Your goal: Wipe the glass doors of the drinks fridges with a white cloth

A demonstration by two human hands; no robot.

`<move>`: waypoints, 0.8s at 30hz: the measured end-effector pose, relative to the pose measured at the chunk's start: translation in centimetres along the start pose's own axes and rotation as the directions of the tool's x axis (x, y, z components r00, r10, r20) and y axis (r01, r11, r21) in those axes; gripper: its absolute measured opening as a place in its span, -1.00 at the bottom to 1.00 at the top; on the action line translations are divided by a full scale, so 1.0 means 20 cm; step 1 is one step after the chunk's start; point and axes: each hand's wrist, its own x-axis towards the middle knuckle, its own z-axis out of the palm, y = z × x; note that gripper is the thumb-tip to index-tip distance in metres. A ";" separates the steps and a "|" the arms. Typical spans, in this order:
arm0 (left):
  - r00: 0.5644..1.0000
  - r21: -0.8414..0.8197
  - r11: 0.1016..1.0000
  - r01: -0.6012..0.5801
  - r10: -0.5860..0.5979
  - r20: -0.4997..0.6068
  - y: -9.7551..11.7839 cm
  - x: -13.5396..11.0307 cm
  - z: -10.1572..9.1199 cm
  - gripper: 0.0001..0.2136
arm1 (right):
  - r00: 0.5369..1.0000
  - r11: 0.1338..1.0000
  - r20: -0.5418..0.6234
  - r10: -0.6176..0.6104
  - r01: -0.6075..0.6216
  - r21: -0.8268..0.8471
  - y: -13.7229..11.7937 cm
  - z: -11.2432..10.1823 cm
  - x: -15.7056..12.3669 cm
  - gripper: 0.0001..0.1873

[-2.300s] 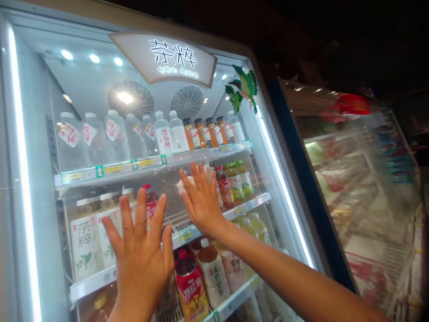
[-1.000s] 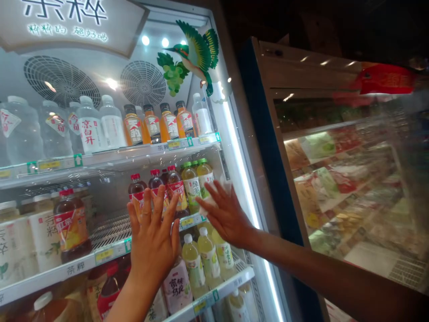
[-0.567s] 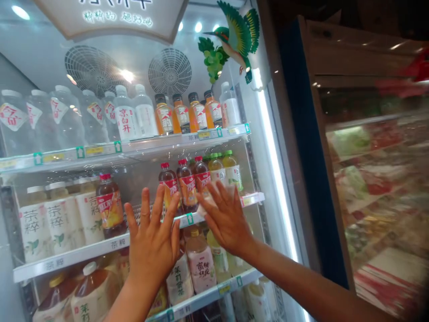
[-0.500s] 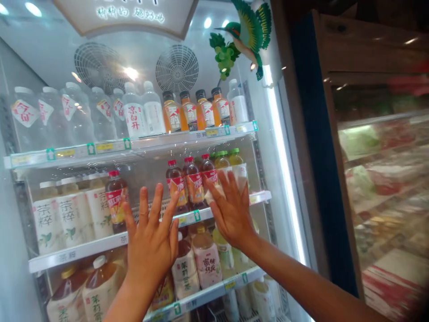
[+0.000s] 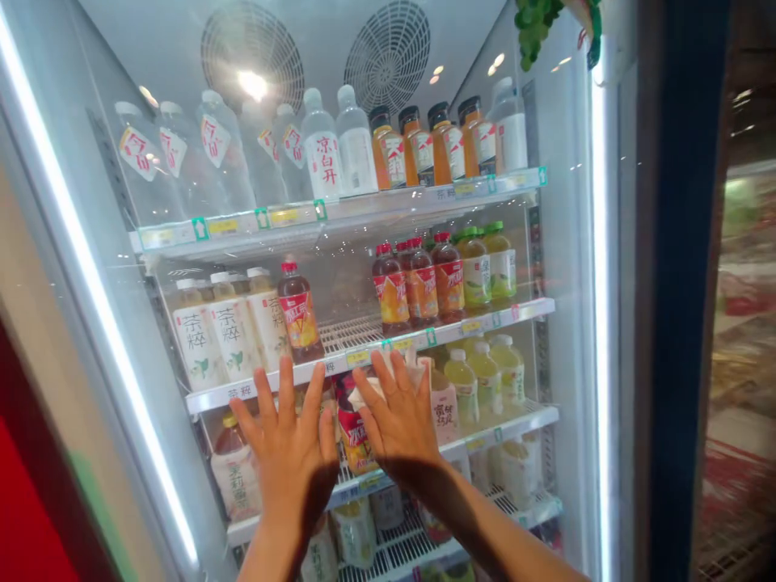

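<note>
My left hand (image 5: 291, 449) is raised with fingers spread, palm toward the glass front of a drinks cooler. Nothing shows in it. Beside it on the right, my right hand (image 5: 394, 420) lies flat with fingers stretched over a crumpled white tissue (image 5: 362, 394), holding it against the glass. The tissue's edges show past the thumb and fingertips; the rest is under the palm. Behind the glass, close to both hands in view, stand a red-capped iced tea bottle (image 5: 300, 319) and a large red-labelled bottle (image 5: 353, 428), the latter partly covered by my right hand.
Clear water bottles (image 5: 324, 153) and orange drink bottles (image 5: 445, 153) line the top shelf. A bright light strip (image 5: 600, 323) runs down the cooler's right side, another (image 5: 90, 275) down the left. A dark frame (image 5: 685, 283) separates a second cabinet at right.
The view has shifted, so the shelves sit further right and higher. Both hands have moved down the glass relative to the shelves, still spread, the white tissue moving with my right hand.
</note>
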 end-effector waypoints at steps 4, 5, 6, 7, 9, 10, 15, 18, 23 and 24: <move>1.000 0.002 1.000 0.024 -0.024 -0.009 -0.01 -0.15 0.05 -0.27 | 0.993 0.994 -0.045 0.112 -0.112 -0.009 -0.10 0.05 -0.04 -0.20; 0.999 0.010 1.000 0.011 -0.011 -0.033 -0.02 -0.18 0.06 -0.27 | 0.990 0.991 -0.053 0.130 -0.131 -0.014 -0.12 0.06 -0.06 -0.21; 0.998 0.018 1.000 -0.003 0.004 -0.060 -0.02 -0.20 0.07 -0.27 | 0.988 0.989 -0.057 0.142 -0.143 -0.023 -0.13 0.08 -0.10 -0.21; 0.996 0.024 1.000 -0.018 0.020 -0.085 -0.02 -0.21 0.08 -0.28 | 0.988 0.989 -0.058 0.144 -0.147 -0.035 -0.14 0.09 -0.15 -0.21; 0.993 0.029 0.999 -0.040 0.043 -0.110 -0.02 -0.24 0.10 -0.30 | 0.989 0.988 -0.054 0.139 -0.142 -0.062 -0.16 0.12 -0.24 -0.21; 0.992 0.030 0.999 -0.044 0.047 -0.114 -0.02 -0.25 0.11 -0.30 | 0.989 0.988 -0.049 0.137 -0.140 -0.069 -0.17 0.13 -0.26 -0.20; 0.991 0.015 0.999 -0.033 0.035 -0.133 -0.02 -0.27 0.13 -0.33 | 0.984 0.983 -0.018 0.179 -0.179 -0.029 -0.22 0.11 -0.19 -0.22; 0.991 -0.006 1.000 -0.019 0.018 -0.132 -0.03 -0.28 0.12 -0.33 | 0.981 0.980 0.001 0.196 -0.195 -0.020 -0.24 0.13 -0.26 -0.22; 0.995 0.011 1.000 -0.020 0.021 -0.097 0.00 -0.27 0.12 -0.31 | 0.983 0.981 -0.015 0.183 -0.183 -0.067 -0.23 0.18 -0.45 -0.19; 0.994 0.004 1.000 0.011 -0.010 -0.108 0.03 -0.27 0.12 -0.31 | 0.982 0.980 -0.014 0.186 -0.187 -0.069 -0.22 0.17 -0.43 -0.19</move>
